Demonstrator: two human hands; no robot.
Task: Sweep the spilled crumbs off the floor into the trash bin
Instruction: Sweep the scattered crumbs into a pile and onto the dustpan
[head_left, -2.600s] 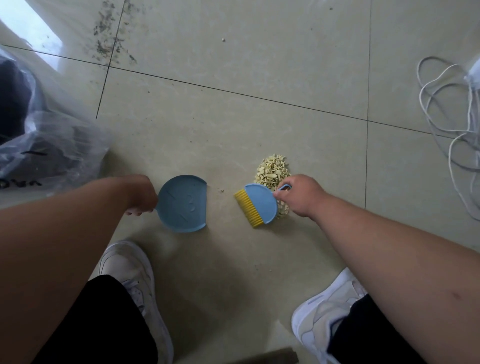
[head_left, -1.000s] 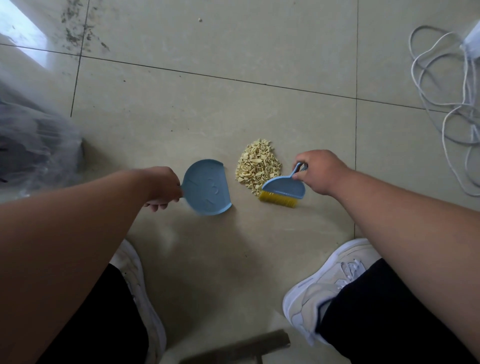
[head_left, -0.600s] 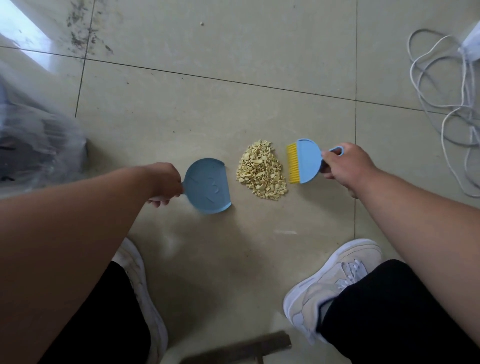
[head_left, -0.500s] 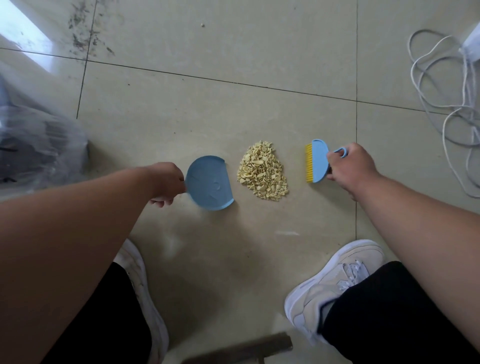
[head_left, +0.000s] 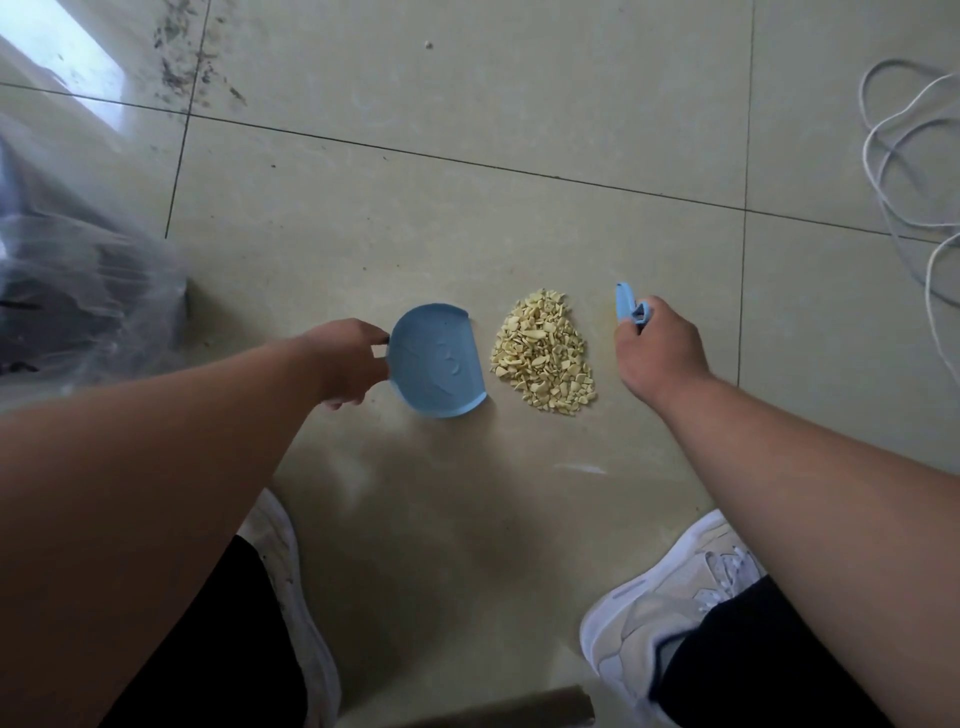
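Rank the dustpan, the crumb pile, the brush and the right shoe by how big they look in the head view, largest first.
1. Right shoe, though it sits nearer the camera and is partly hidden.
2. Dustpan and crumb pile: too alike to rank.
3. Brush, edge-on and mostly hidden by the right hand.

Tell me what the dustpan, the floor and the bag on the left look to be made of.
Dustpan: probably moulded plastic, uniform matte light blue with a thin raised rim. Floor: likely glazed ceramic tile, beige and faintly glossy, with dark grout lines and a window reflection. Bag: thin clear plastic film, crinkled and shiny.
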